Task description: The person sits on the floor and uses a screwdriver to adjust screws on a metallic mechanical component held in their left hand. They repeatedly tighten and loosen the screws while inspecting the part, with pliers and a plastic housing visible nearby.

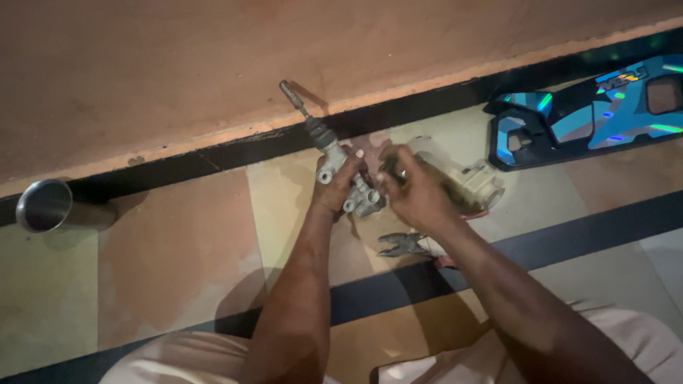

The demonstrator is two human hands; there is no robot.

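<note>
While the person is sitting on a tiled floor point(178, 249) of tan, orange and black bands, both bare hands are meeting over a grey metal cylinder assembly point(341, 174) held just above the tiles, near the foot of an orange wall point(213, 57). The left hand point(338, 186) is wrapping around the middle of the metal body, fingers curled shut on it, with the part's thin rod point(293, 96) and dark rubber boot pointing up and away toward the wall. The right hand point(413, 193) is pressing in against the lower end of the same part, its fingers bunched together; motion blur is softening this hand, so whether it is pinching a small piece or only gripping the casting cannot be told. Just behind the right hand, a pale plastic reservoir-like part point(469, 181) is lying on the floor, partly hidden by the fingers. A pair of dark pliers point(404, 245) is resting on the tiles just below the hands, between the two forearms. Well off to the person's left, a shiny steel cup point(44, 205) is standing at the base of the wall. To the far right, a black panel with bright blue graphics point(590, 114) is lying flat on the floor.
</note>
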